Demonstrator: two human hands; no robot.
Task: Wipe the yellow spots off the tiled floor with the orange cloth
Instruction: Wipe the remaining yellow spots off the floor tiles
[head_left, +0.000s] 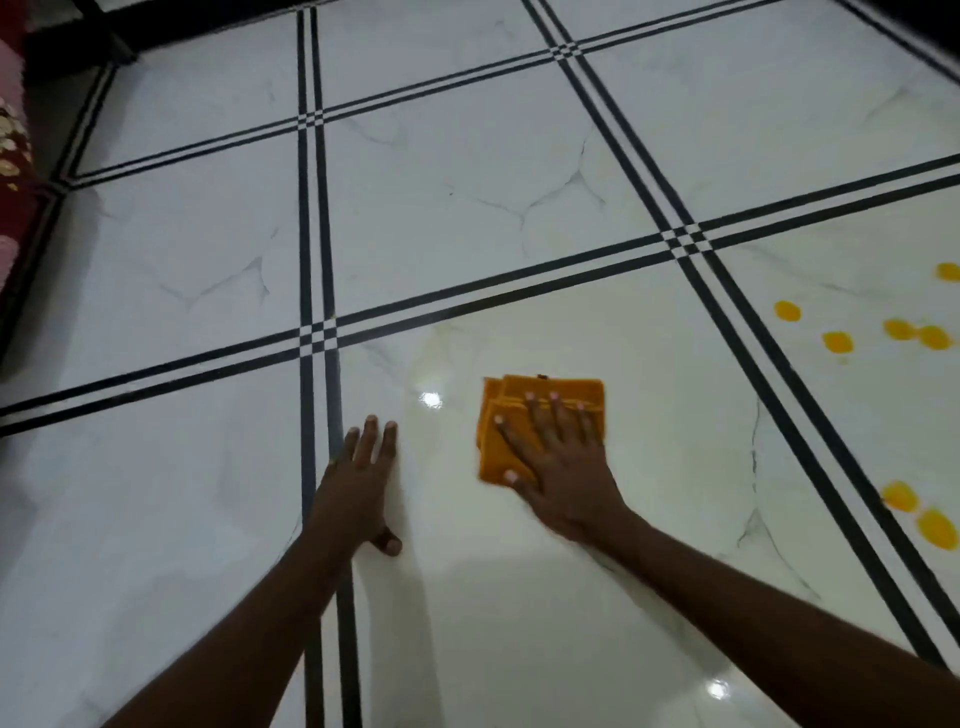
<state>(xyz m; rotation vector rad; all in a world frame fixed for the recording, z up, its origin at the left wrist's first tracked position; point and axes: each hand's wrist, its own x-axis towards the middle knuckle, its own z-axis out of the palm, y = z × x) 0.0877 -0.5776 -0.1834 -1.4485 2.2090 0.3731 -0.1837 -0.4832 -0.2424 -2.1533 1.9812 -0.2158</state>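
Mid-wipe: right hand (558, 462) spread flat, pressing folded orange cloth (530, 415) onto white tiled floor (467, 208), left hand (358, 483) open, bracing; next, probably sliding right toward yellow spots (837, 343).

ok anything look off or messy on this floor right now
Yes: yellow spots dot the tile at the far right, past the black lines, with two more lower down. The right hand presses the orange cloth on a different tile, away from them.

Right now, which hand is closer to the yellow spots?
The right hand. It presses flat on the orange cloth, one tile left of the yellow spots. The left hand rests flat on the floor, farther left.
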